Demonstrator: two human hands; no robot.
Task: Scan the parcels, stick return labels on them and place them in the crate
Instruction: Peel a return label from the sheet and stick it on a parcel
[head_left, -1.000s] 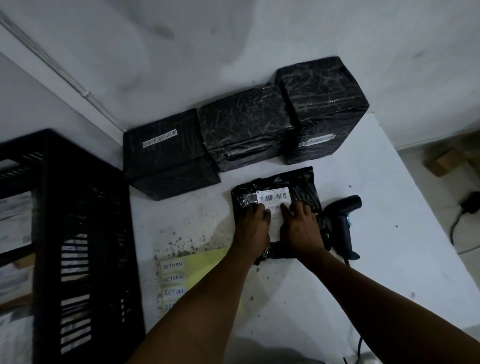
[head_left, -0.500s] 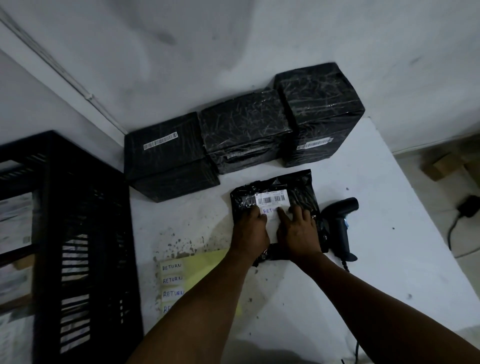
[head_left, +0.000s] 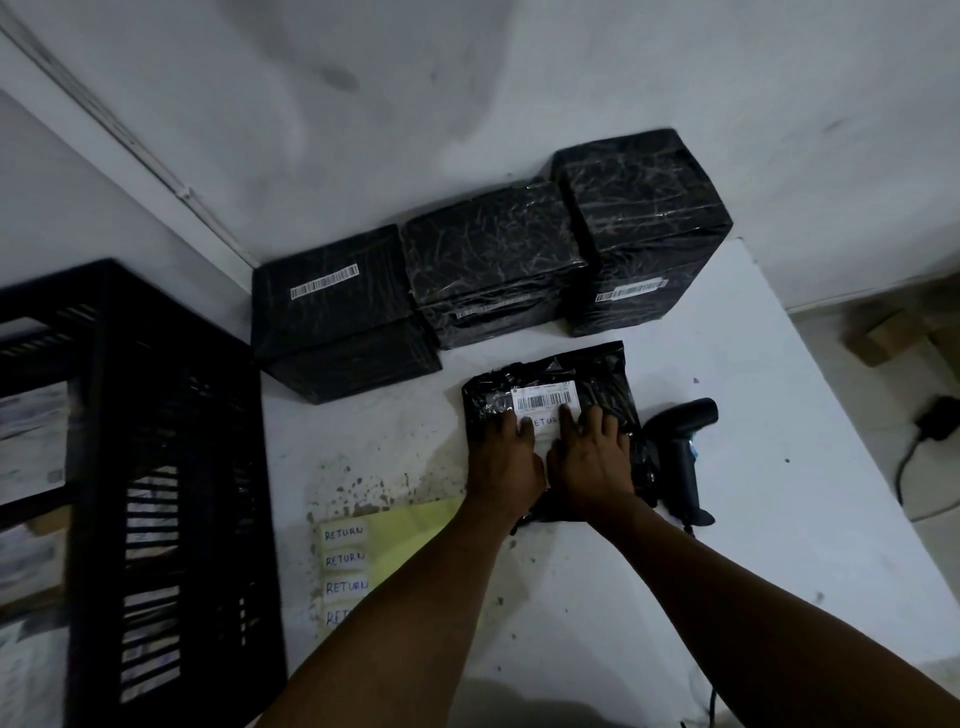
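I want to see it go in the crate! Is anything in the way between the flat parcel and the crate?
Nothing visible. Bare table lies between the flat parcel and the black crate; the return label sheet lies nearer the person.

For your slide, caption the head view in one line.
Both hands, left hand and right hand, press a RETURN label onto a black parcel.

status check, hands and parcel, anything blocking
Both hands flat: left hand, right hand press return label onto soft parcel. Scanner beside it. Crate path unblocked.
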